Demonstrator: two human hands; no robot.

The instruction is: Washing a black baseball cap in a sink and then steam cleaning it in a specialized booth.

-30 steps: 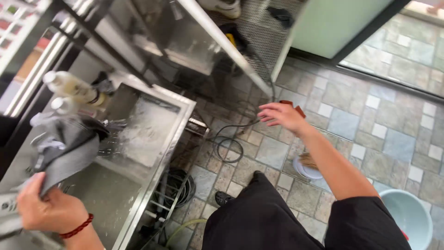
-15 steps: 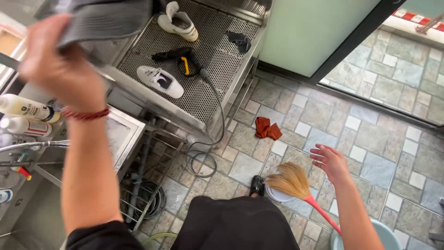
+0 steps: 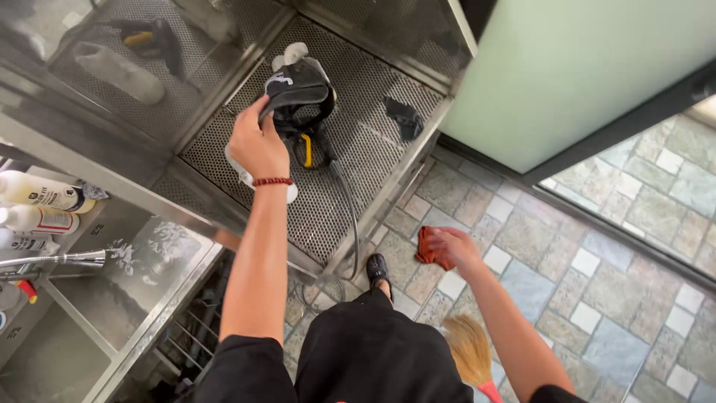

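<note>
Left hand [image 3: 257, 145], fingers closed on dark shoe [image 3: 298, 86], above perforated steel bench [image 3: 358, 149]. Right hand [image 3: 455, 246], fingers pinching red cloth [image 3: 426, 246] beside bench, over tiled floor. Risk: shoe snagging yellow-black tool's hose [image 3: 347, 201].

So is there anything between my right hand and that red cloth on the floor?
Nothing visible stands between them. The right hand is already at the red cloth on the tiled floor, fingers on its edge. The broom lies nearer you, behind the forearm, out of the way. The left hand holds a dark shoe over the perforated tray.
</note>
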